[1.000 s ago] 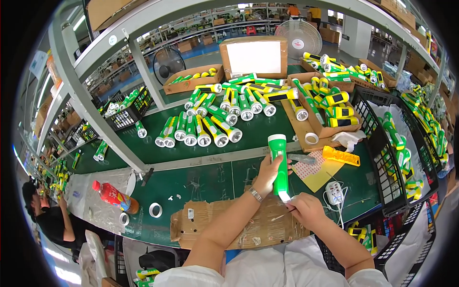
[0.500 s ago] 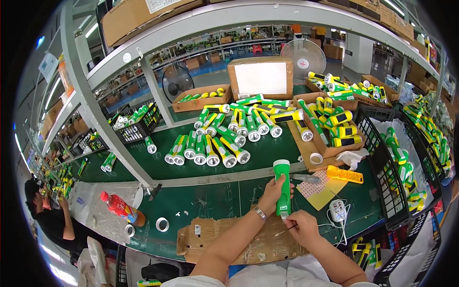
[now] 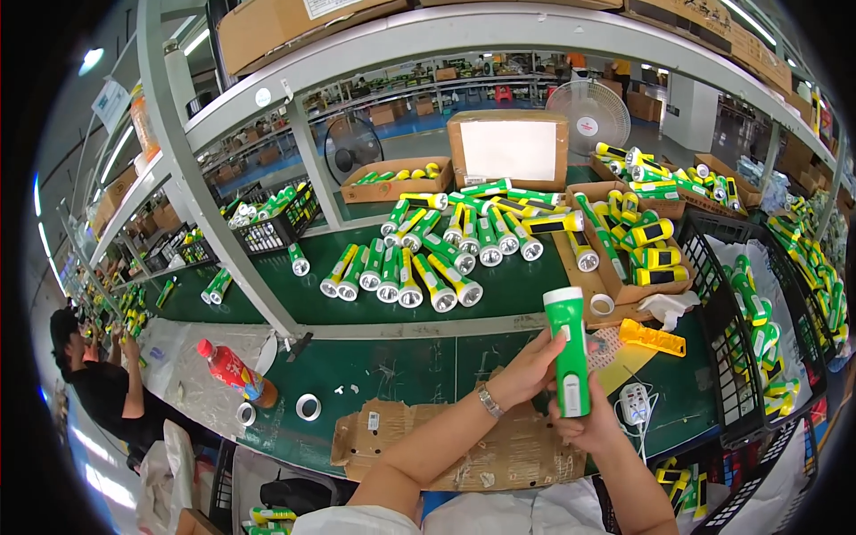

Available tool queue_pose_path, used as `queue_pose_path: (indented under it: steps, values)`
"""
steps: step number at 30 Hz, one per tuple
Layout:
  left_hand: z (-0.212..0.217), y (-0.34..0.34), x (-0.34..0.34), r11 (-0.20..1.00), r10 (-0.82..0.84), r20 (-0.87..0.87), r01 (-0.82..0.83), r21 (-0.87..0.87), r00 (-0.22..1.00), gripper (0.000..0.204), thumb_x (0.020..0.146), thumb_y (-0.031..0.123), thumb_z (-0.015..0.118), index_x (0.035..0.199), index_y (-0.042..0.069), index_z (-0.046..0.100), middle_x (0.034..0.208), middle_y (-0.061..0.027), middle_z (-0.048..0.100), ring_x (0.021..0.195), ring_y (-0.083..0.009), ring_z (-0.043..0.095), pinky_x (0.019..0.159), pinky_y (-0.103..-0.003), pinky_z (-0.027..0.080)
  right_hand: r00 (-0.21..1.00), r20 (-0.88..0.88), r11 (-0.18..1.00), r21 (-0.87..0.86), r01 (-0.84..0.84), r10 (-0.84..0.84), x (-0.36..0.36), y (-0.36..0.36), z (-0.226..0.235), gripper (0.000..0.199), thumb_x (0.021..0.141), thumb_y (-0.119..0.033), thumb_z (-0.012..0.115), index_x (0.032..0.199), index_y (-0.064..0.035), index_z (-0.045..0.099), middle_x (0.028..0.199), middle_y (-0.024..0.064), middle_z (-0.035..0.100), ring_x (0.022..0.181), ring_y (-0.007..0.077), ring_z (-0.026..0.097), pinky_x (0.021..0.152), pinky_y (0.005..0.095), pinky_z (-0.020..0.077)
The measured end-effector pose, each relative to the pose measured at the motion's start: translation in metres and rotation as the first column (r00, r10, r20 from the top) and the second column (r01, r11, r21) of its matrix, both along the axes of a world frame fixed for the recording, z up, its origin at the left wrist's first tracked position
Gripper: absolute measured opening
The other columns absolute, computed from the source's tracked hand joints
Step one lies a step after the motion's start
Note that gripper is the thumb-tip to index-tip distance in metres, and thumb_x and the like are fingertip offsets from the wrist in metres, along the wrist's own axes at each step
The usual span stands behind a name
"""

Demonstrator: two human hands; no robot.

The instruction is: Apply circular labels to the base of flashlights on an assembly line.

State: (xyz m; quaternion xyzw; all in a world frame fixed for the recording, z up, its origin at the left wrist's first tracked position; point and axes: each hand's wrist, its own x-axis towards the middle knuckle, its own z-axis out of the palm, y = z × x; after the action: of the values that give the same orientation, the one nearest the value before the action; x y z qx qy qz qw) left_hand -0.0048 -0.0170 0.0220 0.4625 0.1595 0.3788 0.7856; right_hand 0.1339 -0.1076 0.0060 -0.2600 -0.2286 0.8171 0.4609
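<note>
Green flashlight (image 3: 569, 352) stands upright, both hands' fingers (image 3: 546, 349) curled around it.

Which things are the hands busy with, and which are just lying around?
In hand:
- green flashlight, upright, held by both hands
- left hand on its side
- right hand at its base

Lying about:
- red bottle lying on its side
- tape rolls
- yellow scraper
- rows of flashlights on the shelf
- flattened cardboard

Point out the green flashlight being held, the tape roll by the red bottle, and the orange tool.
green flashlight (image 3: 568, 352), head view, mid body.
tape roll (image 3: 308, 407), head view, its rim.
orange tool (image 3: 652, 337), head view, its middle.
</note>
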Motion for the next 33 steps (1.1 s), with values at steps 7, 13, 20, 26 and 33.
queue_pose_path:
  steps: [7,13,20,26,33]
  values:
    - [-0.048,0.081,-0.062,0.496,0.864,-0.311,-0.561,0.663,0.396,0.038,0.080,0.026,0.064,0.106,0.001,0.052,0.098,-0.0150,0.060,0.093,-0.0242,0.058,0.079,-0.032,0.044,0.389,0.602,0.701,0.458,0.547,-0.697,0.091,-0.014,0.011,0.041,0.082,-0.045,0.055,0.099,-0.0076,0.052,0.078,0.0024,0.057,0.055,0.0089,0.050,0.044,0.0195,0.0390]
    - [-0.076,0.125,-0.112,0.377,0.766,-0.559,-0.483,0.790,-0.318,0.067,0.069,0.052,0.064,0.112,0.003,0.049,0.108,-0.0164,0.055,0.104,-0.0337,0.048,0.086,-0.048,0.037,0.532,0.158,0.555,0.218,0.803,-0.832,0.171,-0.028,0.037,0.035,0.088,-0.040,0.051,0.099,-0.0067,0.053,0.070,0.0038,0.054,0.042,0.0051,0.037,0.035,0.0174,0.0268]
    - [-0.083,0.148,-0.110,0.406,0.765,-0.537,-0.381,0.831,-0.355,0.057,0.074,0.047,0.058,0.118,0.014,0.046,0.107,-0.0212,0.052,0.093,-0.0376,0.052,0.079,-0.047,0.042,0.370,-0.037,0.364,0.116,0.924,-0.928,0.229,-0.014,0.033,0.034,0.088,-0.036,0.053,0.103,-0.0055,0.049,0.079,0.0079,0.053,0.050,0.0085,0.037,0.037,0.0181,0.0266]
    - [-0.094,0.159,-0.135,0.325,0.931,-0.365,-0.447,0.834,-0.004,0.050,0.074,0.022,0.064,0.120,0.017,0.046,0.093,-0.0229,0.050,0.086,-0.0399,0.048,0.076,-0.042,0.044,0.404,-0.239,0.424,-0.038,0.905,-0.883,0.259,-0.001,0.055,0.044,0.087,-0.029,0.056,0.105,0.0085,0.042,0.074,0.0071,0.042,0.057,0.0131,0.032,0.051,0.0227,0.0300]
    - [-0.023,0.087,-0.121,0.133,0.990,-0.118,-0.212,0.968,0.079,0.065,0.060,0.015,0.076,0.116,0.006,0.045,0.106,-0.0196,0.046,0.100,-0.0348,0.043,0.088,-0.040,0.040,0.341,-0.388,0.405,-0.097,0.909,-0.857,0.366,0.041,0.020,0.043,0.086,-0.025,0.059,0.110,0.0074,0.043,0.075,0.0079,0.042,0.065,0.0150,0.038,0.055,0.0229,0.0339]
